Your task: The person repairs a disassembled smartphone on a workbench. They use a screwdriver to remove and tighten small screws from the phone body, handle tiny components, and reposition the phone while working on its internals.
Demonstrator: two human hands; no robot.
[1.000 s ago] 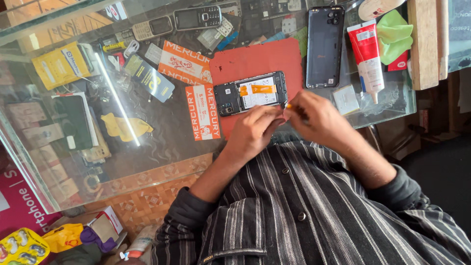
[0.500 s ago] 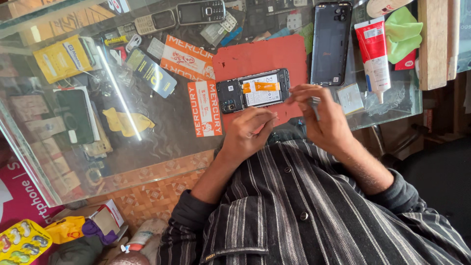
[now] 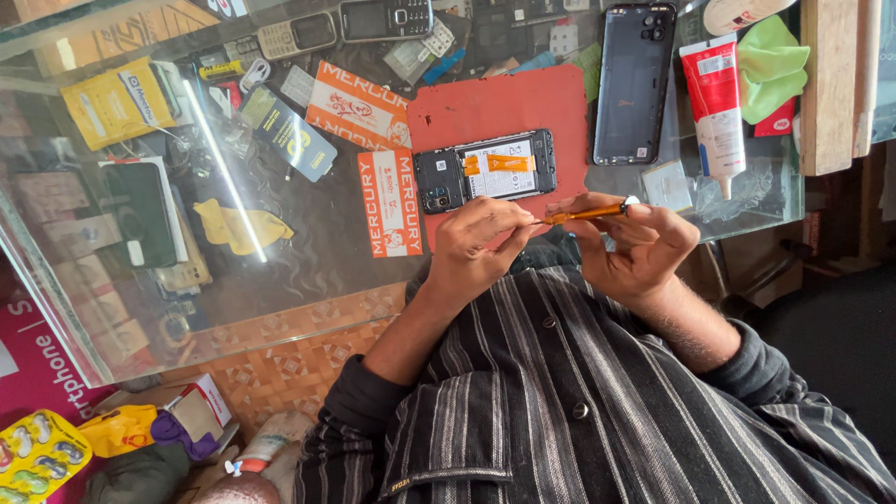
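Two hands work over a cluttered glass counter [image 3: 280,280] with a red mat [image 3: 495,107]: left hand [image 3: 481,243] and right hand [image 3: 639,238] pinch an orange screwdriver [image 3: 583,214] beside an opened phone [image 3: 485,171].

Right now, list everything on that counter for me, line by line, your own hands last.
glass counter: 1, clear, spans the view
mat: 1, red, centre of the counter
opened phone: 1, black, back off, on the mat
back cover: 1, dark, right of the mat
tube: 1, white and red, right of the cover
cloth: 1, green, far right
keypad phones: 2, grey and black, top edge
cards: 2, orange and white, left of the mat
packet: 1, yellow, upper left
screwdriver: 1, orange, between both hands
left hand: fingers pinch the screwdriver's tip
right hand: fingers hold its handle
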